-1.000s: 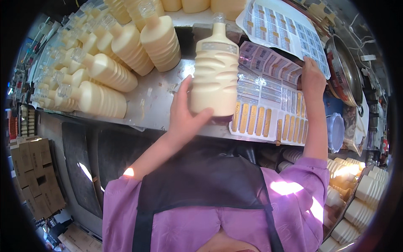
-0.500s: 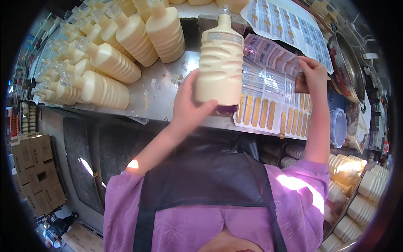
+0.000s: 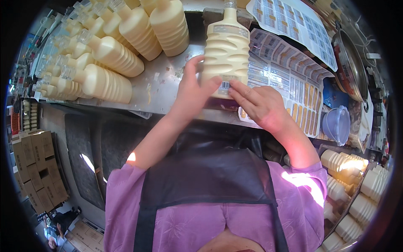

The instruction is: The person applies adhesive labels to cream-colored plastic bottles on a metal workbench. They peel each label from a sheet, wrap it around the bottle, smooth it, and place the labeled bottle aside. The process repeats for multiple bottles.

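Cream bottle [image 3: 226,42]: head view, sole camera; one piece at the worker's front on the metal table [image 3: 159,86], neck pointing away beside one grey block [image 3: 213,17]. Whether it lies flat or leans cannot be told.
Barcode label [image 3: 225,85]: one piece, on the lower front face of the bottle, between left thumb and right fingertips.
Label pressing: judged to be the step in hand; the label appears to be smoothed onto the plastic.
Next move: calls, in judgement, for even pressure outward to the label edges, with the bottle held steady and the left thumb clear of the border.
Left hand [image 3: 189,92]: thumb spread from the fingers, thumb on the front face, fingers along the left side, holding the bottle's lower corner between them.
Right hand [image 3: 266,107]: index and middle fingers extended close together, tips laid at the label's right edge; thumb hidden, so whether it pinches anything cannot be told.
Label sheets [image 3: 289,27]: at least two, overlapping, right of the bottle; exact count unclear.
Bottle group [image 3: 109,84]: four large ones nearest, tilted or lying, at left; more overlap behind, uncountable.
Bucket [image 3: 337,126]: one, pale violet, right of the sheets.
Round metal pan [image 3: 352,63]: one, above the bucket.
Carton stack [image 3: 35,164]: one, far left, boxes not reliably countable.
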A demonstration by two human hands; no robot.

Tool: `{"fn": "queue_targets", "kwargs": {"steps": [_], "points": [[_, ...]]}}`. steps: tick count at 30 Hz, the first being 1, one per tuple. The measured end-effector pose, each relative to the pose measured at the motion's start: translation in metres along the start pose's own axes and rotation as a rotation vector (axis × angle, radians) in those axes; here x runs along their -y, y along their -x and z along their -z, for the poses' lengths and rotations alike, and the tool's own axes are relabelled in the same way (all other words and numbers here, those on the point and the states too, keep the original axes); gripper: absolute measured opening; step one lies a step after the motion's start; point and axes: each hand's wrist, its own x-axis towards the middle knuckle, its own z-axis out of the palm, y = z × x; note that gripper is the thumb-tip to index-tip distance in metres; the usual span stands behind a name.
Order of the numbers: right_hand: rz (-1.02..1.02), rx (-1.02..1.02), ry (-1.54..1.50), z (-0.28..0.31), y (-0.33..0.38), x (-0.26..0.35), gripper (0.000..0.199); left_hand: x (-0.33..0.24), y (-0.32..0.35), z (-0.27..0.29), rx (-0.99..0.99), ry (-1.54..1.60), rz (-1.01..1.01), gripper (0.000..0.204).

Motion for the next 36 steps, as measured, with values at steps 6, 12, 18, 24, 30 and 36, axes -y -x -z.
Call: {"fn": "queue_targets", "kwargs": {"steps": [6, 12, 18, 24, 30, 36], "points": [[-0.019, 0.002, -0.042, -0.002, 0.003, 0.001, 0.048, 0.007, -0.002, -0.006, -0.106, -0.161, -0.083, 0.075], [-0.089, -0.015, -0.067, -0.008, 0.011, 0.006, 0.048, 0.006, 0.000, -0.003, -0.068, -0.160, -0.102, 0.073], [-0.278, -0.161, -0.146, -0.024, 0.033, 0.005, 0.040, 0.009, 0.001, -0.005, -0.118, -0.048, -0.092, 0.070], [-1.043, -0.252, -0.854, -0.030, -0.001, 0.025, 0.056, 0.010, 0.000, -0.006, -0.073, -0.051, -0.077, 0.075], [-1.127, -0.249, -0.864, -0.038, -0.009, 0.022, 0.074, 0.012, 0.001, -0.008, -0.074, -0.095, -0.108, 0.080], [-1.177, -0.278, -0.904, -0.040, -0.009, 0.023, 0.075, 0.014, 0.001, -0.007, -0.065, -0.062, -0.114, 0.081]]}}
